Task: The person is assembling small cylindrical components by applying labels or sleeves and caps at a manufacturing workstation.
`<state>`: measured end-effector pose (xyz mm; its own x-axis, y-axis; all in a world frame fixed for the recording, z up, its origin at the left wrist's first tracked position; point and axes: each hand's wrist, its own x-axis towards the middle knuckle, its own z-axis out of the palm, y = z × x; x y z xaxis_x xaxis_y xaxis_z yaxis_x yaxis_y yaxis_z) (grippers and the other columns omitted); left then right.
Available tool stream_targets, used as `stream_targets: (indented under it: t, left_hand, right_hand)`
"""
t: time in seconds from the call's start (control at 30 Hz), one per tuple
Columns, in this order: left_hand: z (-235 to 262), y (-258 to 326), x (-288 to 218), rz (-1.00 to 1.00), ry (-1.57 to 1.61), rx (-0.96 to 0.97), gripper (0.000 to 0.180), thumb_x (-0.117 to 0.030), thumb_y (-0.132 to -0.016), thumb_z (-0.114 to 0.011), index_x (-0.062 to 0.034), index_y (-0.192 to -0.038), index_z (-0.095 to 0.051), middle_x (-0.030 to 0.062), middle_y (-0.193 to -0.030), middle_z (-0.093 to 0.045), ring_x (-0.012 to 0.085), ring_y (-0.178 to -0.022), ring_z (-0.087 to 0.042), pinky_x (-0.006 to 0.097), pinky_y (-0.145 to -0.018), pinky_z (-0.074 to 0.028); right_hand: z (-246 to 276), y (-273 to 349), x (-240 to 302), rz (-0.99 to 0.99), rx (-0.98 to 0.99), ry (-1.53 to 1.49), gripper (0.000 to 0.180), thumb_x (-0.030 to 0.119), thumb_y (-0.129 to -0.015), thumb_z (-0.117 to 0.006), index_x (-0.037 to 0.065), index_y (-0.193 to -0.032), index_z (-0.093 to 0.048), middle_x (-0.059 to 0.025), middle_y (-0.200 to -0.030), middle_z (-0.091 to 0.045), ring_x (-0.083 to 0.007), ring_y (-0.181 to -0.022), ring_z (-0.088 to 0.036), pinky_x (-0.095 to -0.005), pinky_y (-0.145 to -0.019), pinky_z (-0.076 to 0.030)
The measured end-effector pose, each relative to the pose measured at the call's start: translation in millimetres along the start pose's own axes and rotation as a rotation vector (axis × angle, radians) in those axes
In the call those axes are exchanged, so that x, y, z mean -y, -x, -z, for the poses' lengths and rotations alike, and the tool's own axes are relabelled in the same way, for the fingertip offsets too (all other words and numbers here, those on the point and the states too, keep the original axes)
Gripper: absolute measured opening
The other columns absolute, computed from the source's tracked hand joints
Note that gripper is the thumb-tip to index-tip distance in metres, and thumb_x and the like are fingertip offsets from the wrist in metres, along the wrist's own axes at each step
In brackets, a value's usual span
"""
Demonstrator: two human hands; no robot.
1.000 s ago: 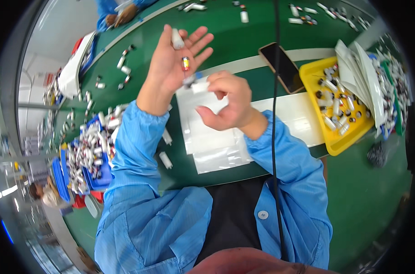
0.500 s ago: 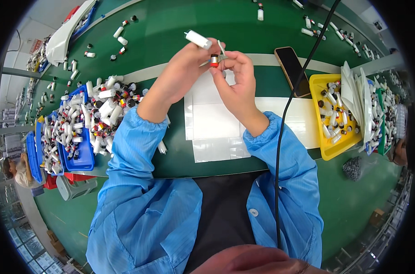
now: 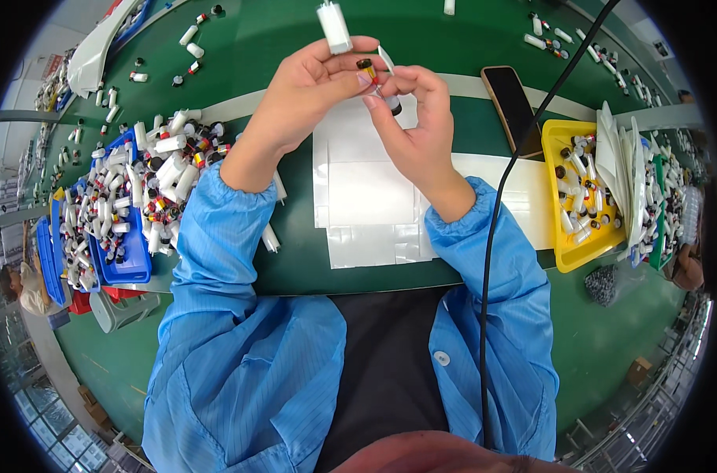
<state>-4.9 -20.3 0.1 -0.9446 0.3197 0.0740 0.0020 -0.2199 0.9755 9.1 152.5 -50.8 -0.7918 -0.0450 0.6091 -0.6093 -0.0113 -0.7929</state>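
Above the white sheets, my left hand (image 3: pixel 307 93) is closed, thumb and fingers pinching a small black, gold and red cylinder (image 3: pixel 367 69). A white plastic tube-like piece (image 3: pixel 335 30) sticks up from the back of its fingers. Close by on the right, my right hand (image 3: pixel 420 130) is closed, its thumb and fingers at a dark round cap (image 3: pixel 394 103) just under the cylinder. A thin white sliver-shaped piece (image 3: pixel 386 60) stands at its fingertips. How the cap joins the cylinder is too small to tell.
White sheets (image 3: pixel 370 193) lie before me on the green table. At left, a blue tray (image 3: pixel 130 268) stands by a heap of white tubes (image 3: pixel 169 169). At right are a phone (image 3: pixel 510 106), a yellow tray (image 3: pixel 587 256) of parts and a hanging black cable (image 3: pixel 496 229).
Both hands have moved slightly up in the view. The white piece in my left hand has turned more upright, the small cylinder has tilted, and a dark cap now shows by my right fingers.
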Motion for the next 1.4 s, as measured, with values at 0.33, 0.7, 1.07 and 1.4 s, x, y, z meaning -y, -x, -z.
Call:
stream_targets:
  t: [0.33,0.7,1.07,1.4]
  left_hand:
    - [-3.5,1.0,-5.9,-0.006,-0.141,-0.030,0.041,0.001,-0.094,-0.058,0.0030,-0.134,-0.053,0.0150,-0.123,-0.065,0.0199,-0.109,-0.066,0.029,-0.092,-0.055]
    - [-3.4,1.1,-1.1,-0.030,-0.247,0.058,0.043,0.004,-0.092,-0.060,0.0049,-0.134,-0.053,0.0129,-0.125,-0.062,0.0184,-0.111,-0.064,0.031,-0.096,-0.054]
    - [-1.5,3.4,-1.4,-0.096,-0.261,0.176,0.042,0.003,-0.092,-0.061,0.0048,-0.133,-0.053,0.0132,-0.130,-0.060,0.0193,-0.115,-0.062,0.031,-0.100,-0.053]
    - [-5.7,3.6,-11.4,-0.020,-0.389,0.051,0.031,-0.004,-0.092,-0.067,0.0041,-0.122,-0.063,0.0131,-0.114,-0.068,0.0185,-0.104,-0.067,0.029,-0.092,-0.055]
  right_hand:
    - [15.4,-16.7,12.3,-0.229,-0.007,-0.327,0.013,0.000,-0.092,-0.065,-0.002,-0.104,-0.061,-0.0052,-0.096,-0.065,-0.0097,-0.083,-0.062,-0.0233,-0.076,-0.050]
    - [31.3,-31.2,22.4,-0.453,0.249,-0.337,0.010,0.003,-0.090,-0.067,-0.002,-0.099,-0.064,-0.0048,-0.090,-0.067,-0.0081,-0.082,-0.063,-0.0208,-0.073,-0.051]
    - [33.2,-30.5,14.6,-0.480,0.217,-0.275,0.010,0.002,-0.089,-0.065,-0.003,-0.097,-0.064,-0.0067,-0.090,-0.068,-0.0098,-0.082,-0.065,-0.0220,-0.074,-0.053]
    - [32.7,-33.6,20.3,-0.446,0.198,-0.249,0.015,0.003,-0.088,-0.069,-0.004,-0.100,-0.063,-0.0077,-0.090,-0.068,-0.0105,-0.080,-0.066,-0.0224,-0.073,-0.053]
